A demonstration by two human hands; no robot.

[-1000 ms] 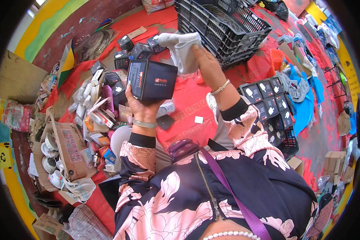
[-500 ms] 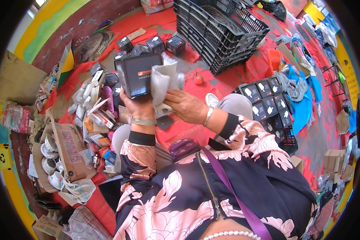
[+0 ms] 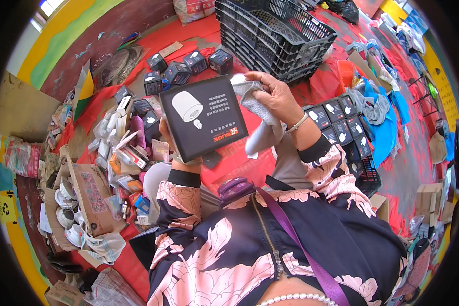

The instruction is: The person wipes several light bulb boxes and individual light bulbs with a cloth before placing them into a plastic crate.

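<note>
A black cardboard box [image 3: 201,115] with a picture of a white cylindrical lamp is held up in front of me. My left hand [image 3: 167,133] grips it from its left side and from below; most of the fingers are hidden behind it. In my right hand [image 3: 279,98] is a grey cloth [image 3: 262,120], bunched between thumb and fingers at the box's upper right corner, with its loose end hanging down. Beyond the held box several similar black boxes [image 3: 177,73] lie on the red floor covering.
Stacked black plastic crates [image 3: 275,46] stand at the far middle. A crate at the right holds rows of black boxes [image 3: 336,120]. Heaped small packages [image 3: 122,148] lie to the left, next to a cardboard box [image 3: 94,191] with white round fittings. Blue plastic sheeting [image 3: 387,132] lies far right.
The black box has turned so that its lamp-picture side faces me, and it sits closer. My right hand has moved right and up with the cloth, which now hangs more open.
</note>
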